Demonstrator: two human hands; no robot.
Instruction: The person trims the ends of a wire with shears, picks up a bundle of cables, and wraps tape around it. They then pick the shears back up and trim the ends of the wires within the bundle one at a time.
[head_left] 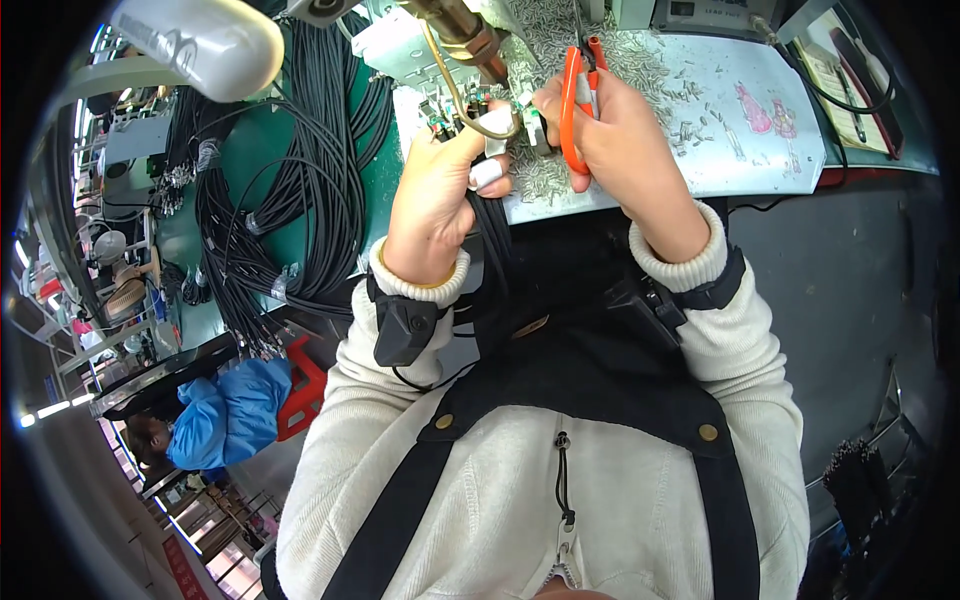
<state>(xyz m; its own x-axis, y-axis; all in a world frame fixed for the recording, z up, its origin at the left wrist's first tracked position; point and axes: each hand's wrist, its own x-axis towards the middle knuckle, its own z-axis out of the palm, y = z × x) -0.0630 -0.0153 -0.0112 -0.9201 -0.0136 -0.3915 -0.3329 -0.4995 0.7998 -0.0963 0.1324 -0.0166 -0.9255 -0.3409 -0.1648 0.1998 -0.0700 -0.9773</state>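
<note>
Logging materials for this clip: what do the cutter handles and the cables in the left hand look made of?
Cutter handles: glossy orange plastic or rubber sleeves, probably over metal. Cables: matte black rubbery jackets, bending limply below the left hand. The right hand grips the cutters.

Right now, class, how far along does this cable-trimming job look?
Done: small metal offcuts litter the mat. In hand: the left hand pinches a black cable end while the right hand works orange-handled cutters at its tip. Left: a large bundle of black cables lies on the green bench.
</note>
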